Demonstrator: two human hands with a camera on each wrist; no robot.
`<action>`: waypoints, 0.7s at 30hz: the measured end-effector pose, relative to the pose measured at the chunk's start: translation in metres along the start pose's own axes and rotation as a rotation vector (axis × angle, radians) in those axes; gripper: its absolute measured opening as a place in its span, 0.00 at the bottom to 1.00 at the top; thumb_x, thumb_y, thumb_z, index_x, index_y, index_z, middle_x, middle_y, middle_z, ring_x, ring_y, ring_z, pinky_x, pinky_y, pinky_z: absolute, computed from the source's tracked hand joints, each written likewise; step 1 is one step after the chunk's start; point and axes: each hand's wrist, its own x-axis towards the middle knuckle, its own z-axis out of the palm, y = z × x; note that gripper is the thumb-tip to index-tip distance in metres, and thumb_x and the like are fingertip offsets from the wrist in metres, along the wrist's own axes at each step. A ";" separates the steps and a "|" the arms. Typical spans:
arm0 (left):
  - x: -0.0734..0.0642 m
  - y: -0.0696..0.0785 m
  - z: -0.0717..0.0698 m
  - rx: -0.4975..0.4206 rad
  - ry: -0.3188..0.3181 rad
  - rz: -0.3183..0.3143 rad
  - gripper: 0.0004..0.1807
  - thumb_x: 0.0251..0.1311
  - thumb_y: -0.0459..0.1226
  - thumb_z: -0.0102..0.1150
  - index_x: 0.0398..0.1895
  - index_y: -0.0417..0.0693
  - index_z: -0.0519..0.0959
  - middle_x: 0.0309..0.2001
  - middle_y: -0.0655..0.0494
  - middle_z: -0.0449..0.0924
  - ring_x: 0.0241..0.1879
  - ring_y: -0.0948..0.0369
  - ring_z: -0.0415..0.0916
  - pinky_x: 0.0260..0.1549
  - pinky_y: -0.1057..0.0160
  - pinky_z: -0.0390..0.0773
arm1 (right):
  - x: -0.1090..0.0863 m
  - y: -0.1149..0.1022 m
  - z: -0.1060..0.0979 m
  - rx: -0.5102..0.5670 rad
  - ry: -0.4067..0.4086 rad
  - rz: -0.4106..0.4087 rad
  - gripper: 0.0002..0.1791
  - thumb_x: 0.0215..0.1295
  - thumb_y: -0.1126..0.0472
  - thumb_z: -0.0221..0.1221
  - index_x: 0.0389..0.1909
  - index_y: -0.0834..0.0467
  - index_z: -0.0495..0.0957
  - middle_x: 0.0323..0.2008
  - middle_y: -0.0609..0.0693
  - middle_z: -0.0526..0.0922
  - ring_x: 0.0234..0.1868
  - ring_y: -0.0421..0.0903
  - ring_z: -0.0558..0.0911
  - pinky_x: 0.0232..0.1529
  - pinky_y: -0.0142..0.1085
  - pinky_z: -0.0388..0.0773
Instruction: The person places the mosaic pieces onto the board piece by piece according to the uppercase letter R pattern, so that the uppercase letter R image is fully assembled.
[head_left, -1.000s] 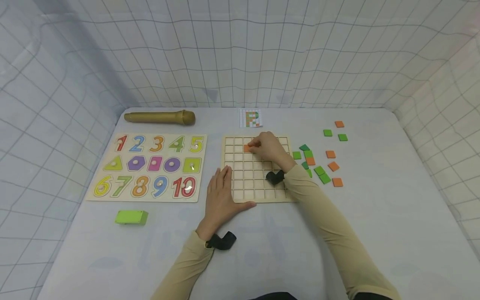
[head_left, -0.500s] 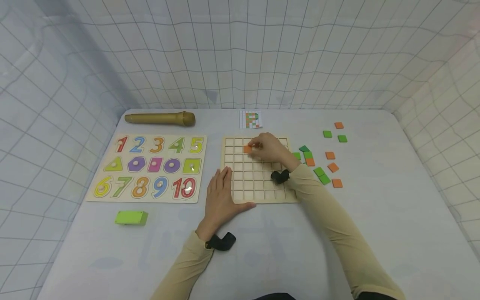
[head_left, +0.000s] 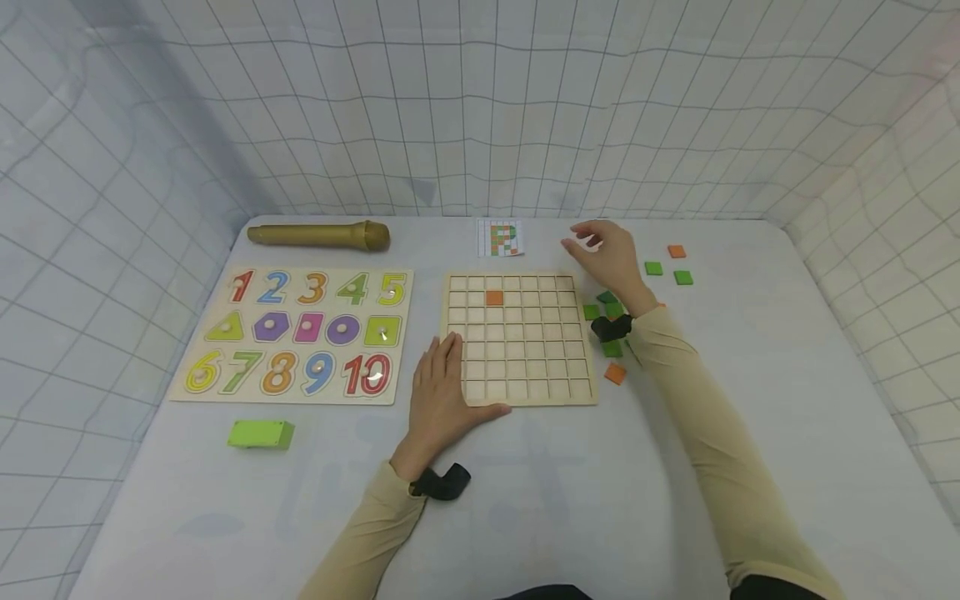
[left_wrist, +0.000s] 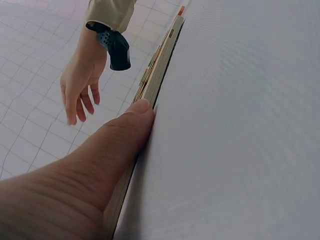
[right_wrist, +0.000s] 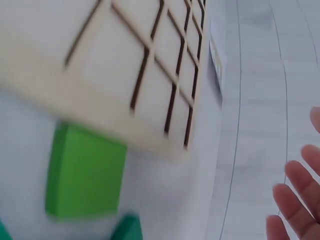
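Note:
A wooden grid board lies in the middle of the table, with one orange square tile in its second row from the back. My left hand rests at the board's front left corner, fingers along the left side and thumb against the front edge. In the left wrist view the thumb touches the board's edge. Off the table, behind the board's back right corner, my right hand hovers with loosely bent fingers and nothing in it. A green tile lies beside the board in the right wrist view.
Green tiles and orange tiles lie loose at the right, some hidden under the right arm. A patterned card is behind the board. Leftward are a number puzzle, a gold microphone and a green block.
My right hand has let go of the orange tile, which stays in its cell, and has moved right and back, away from the board. The left hand has kept its place.

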 end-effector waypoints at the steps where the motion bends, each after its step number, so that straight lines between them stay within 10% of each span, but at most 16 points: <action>1: 0.000 0.000 0.000 0.000 0.001 0.001 0.68 0.33 0.67 0.70 0.73 0.38 0.51 0.71 0.44 0.50 0.71 0.48 0.38 0.66 0.48 0.44 | 0.000 0.004 -0.005 -0.013 0.038 0.018 0.18 0.61 0.58 0.64 0.46 0.67 0.80 0.40 0.62 0.81 0.37 0.57 0.79 0.40 0.47 0.74; 11: 0.001 -0.002 0.000 -0.002 0.003 0.000 0.67 0.33 0.66 0.70 0.73 0.38 0.51 0.71 0.44 0.50 0.71 0.47 0.38 0.66 0.48 0.44 | -0.005 0.037 -0.033 -0.104 0.279 0.236 0.22 0.61 0.51 0.62 0.49 0.64 0.79 0.43 0.60 0.80 0.42 0.56 0.76 0.43 0.46 0.70; 21: 0.000 -0.001 0.000 0.000 0.009 0.006 0.68 0.33 0.67 0.69 0.72 0.37 0.52 0.71 0.44 0.50 0.71 0.47 0.39 0.66 0.48 0.45 | -0.016 0.054 -0.046 -0.170 0.314 0.430 0.24 0.61 0.49 0.61 0.49 0.63 0.78 0.44 0.59 0.79 0.43 0.55 0.76 0.40 0.45 0.69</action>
